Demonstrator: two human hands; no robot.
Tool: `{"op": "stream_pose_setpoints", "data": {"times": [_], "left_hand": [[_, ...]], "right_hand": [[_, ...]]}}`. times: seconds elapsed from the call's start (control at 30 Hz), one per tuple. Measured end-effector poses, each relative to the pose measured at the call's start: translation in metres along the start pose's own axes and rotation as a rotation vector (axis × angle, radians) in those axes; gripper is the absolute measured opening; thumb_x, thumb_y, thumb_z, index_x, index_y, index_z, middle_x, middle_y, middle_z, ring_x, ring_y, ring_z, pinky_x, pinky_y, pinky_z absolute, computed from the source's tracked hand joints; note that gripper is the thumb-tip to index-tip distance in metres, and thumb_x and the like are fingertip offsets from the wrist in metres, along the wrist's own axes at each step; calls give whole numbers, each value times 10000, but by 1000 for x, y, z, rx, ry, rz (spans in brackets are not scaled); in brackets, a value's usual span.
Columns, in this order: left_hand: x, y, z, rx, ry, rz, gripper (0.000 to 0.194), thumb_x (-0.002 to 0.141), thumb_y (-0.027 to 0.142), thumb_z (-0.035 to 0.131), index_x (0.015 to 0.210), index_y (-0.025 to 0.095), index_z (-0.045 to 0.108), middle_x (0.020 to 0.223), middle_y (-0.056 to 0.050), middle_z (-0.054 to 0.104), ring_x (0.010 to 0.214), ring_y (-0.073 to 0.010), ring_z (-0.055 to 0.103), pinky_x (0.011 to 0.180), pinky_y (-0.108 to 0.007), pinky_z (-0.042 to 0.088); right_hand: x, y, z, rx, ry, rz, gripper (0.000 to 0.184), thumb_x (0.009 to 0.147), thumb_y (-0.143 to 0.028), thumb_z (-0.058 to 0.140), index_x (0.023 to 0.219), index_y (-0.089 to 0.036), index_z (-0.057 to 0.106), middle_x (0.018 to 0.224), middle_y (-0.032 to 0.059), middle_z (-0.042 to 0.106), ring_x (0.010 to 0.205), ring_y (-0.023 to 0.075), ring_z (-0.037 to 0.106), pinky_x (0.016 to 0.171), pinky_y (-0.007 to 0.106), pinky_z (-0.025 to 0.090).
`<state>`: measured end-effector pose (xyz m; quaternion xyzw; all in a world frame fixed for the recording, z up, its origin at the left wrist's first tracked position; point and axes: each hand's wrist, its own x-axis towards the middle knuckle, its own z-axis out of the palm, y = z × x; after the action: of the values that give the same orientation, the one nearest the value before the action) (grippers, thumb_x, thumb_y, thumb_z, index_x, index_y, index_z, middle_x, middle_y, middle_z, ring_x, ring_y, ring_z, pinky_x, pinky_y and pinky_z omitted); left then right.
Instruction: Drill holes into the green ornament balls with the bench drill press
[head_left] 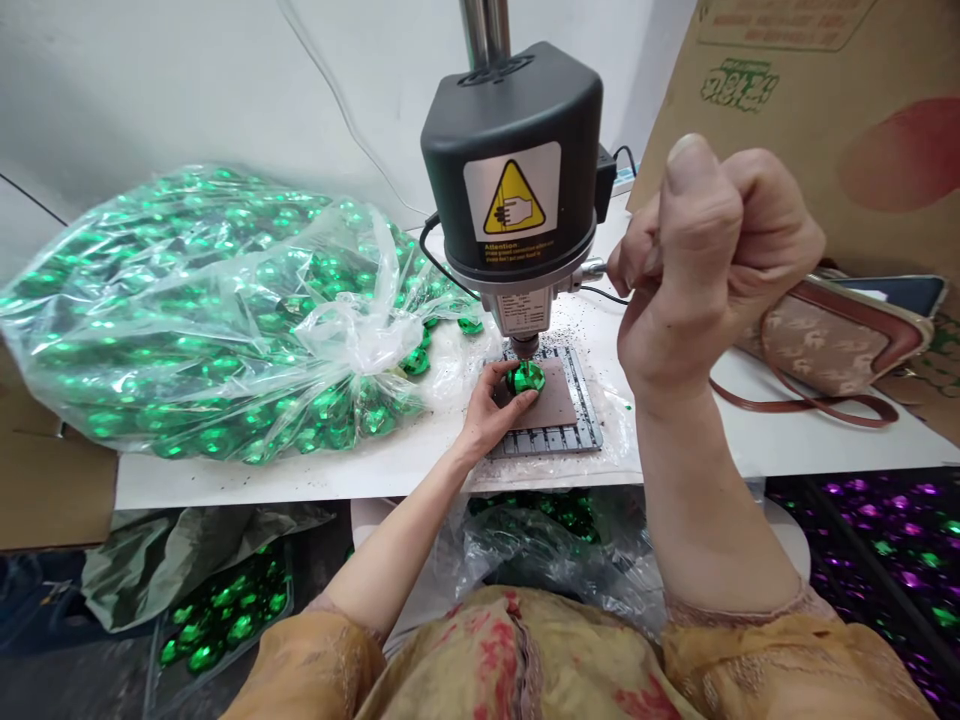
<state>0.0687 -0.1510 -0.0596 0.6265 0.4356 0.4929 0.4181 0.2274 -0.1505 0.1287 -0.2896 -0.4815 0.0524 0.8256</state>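
Observation:
A small bench drill press [514,170] with a dark housing and a yellow warning label stands on the white table [300,475]. Under its bit lies a shiny green bead [526,377] on a brown pad [553,398] over the slotted base plate. My left hand [495,405] pinches that bead between thumb and fingers and holds it in place. My right hand [709,265] is raised beside the machine, closed in a fist round its metal feed lever [592,268], of which only the inner end shows.
A big clear plastic bag [202,310] full of green beads lies left of the drill. A brown purse [832,340] and a cardboard box [817,120] sit to the right. Below the table edge are more bags of green beads [225,615] and purple beads [885,530].

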Motion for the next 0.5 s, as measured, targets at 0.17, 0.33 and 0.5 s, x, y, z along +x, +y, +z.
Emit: {"op": "stream_pose_setpoints", "data": {"times": [0.17, 0.33, 0.5], "left_hand": [[-2, -3, 5, -53, 43, 10, 667, 710, 510, 937, 1211, 215, 608, 1220, -102, 726, 1170, -271, 697, 1045, -433, 544], [-4, -4, 5, -48, -7, 12, 634, 724, 505, 929, 1208, 208, 647, 1229, -110, 734, 1180, -277, 697, 1074, -458, 536], [-4, -3, 4, -47, -4, 19, 628, 728, 510, 926, 1207, 209, 652, 1231, -108, 731, 1175, -274, 697, 1073, -455, 536]], "right_hand": [[0, -3, 1, 69, 1, -8, 487, 964, -361, 579, 652, -221, 233, 575, -67, 241, 463, 2, 345, 542, 219, 302], [0, -1, 0, 22, 1, 11, 548, 949, -479, 596, 646, -230, 213, 557, -60, 231, 456, 25, 338, 497, 245, 293], [-9, 6, -5, 29, 15, -7, 589, 945, -493, 604, 641, -219, 181, 537, -48, 209, 445, 45, 309, 465, 283, 267]]}}
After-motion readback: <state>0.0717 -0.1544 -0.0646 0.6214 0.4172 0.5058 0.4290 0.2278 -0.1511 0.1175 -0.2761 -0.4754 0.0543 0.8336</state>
